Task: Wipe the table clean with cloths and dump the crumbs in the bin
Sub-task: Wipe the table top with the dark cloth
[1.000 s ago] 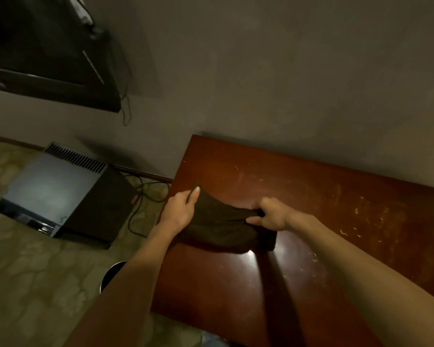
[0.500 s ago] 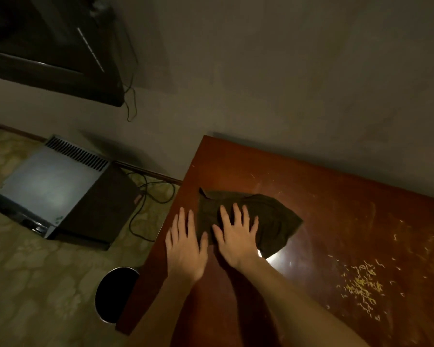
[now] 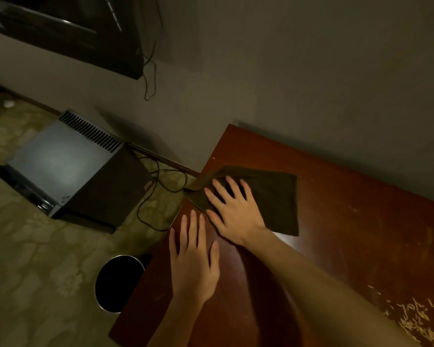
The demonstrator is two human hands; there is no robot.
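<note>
My right hand: palm down on the dark olive-brown square cloth, fingers straight and spread, pressing it flat and gripping nothing.
My left hand: flat on bare wood just beside the cloth, fingers straight and close together, holding nothing. I cannot tell whether the fingertips touch the cloth's edge.
Cloth: lies on the glossy reddish-brown wooden table near its far left corner. One bunched corner reaches the table's left edge.
Crumbs: a heap of pale, thin crumbs sits on the near right part of the table, well apart from the cloth and both hands. A few faint specks are scattered farther back.
Bin: the round black bin with a shiny metal rim stands on the patterned floor against the table's left edge, partly under it, near my left hand.
Floor: a grey metal box with a slotted vent stands by the wall, with black cables trailing between it and the table.
</note>
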